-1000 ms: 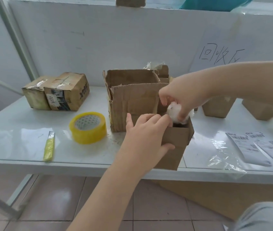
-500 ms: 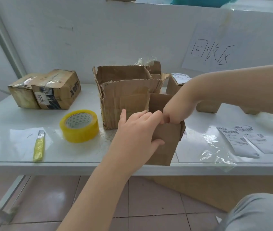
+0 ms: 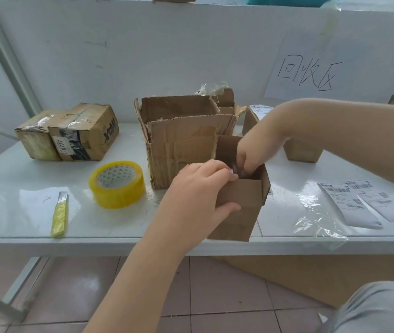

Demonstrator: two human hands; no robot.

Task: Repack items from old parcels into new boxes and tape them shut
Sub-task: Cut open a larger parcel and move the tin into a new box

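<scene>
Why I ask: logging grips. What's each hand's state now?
Left hand: grips the box by its front wall.
Right hand: fingers down inside the box, hidden; cannot tell.

Left grip, right grip (both curled)

small open brown box at table edge

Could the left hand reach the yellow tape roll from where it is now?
Probably yes: the tape roll lies just left of the left hand, with nothing between them. That hand would first have to let go of the small box it grips.
</scene>
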